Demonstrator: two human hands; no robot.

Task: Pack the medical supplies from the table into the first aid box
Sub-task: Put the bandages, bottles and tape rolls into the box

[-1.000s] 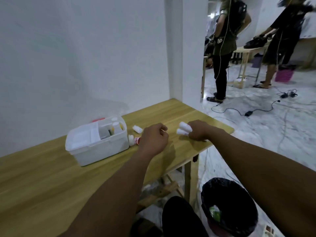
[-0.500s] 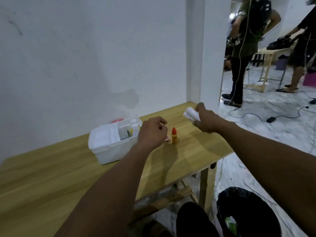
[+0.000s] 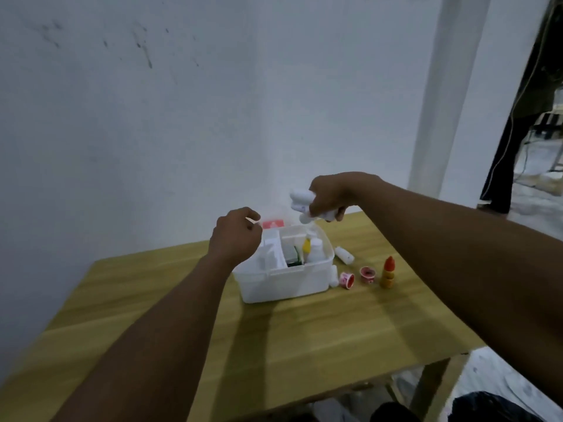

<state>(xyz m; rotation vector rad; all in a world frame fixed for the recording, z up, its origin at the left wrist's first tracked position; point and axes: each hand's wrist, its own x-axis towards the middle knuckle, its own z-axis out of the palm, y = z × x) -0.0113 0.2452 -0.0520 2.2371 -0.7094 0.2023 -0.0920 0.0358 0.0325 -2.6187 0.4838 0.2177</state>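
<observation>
Right hand fingers curled round bunch of white rolls, held above far right corner of open first aid box. Left hand pinches thin stick over box's left side. Box sits on wooden table, partly filled. Just right of it on the table: lying white bottle, two red-white cups, upright orange dropper bottle

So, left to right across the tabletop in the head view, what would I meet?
White first aid box → small white bottle at its right wall → pink round tub → red round tub → orange bottle with red cap. The white bottle lying farther back overlaps sideways, so I leave it out.
</observation>
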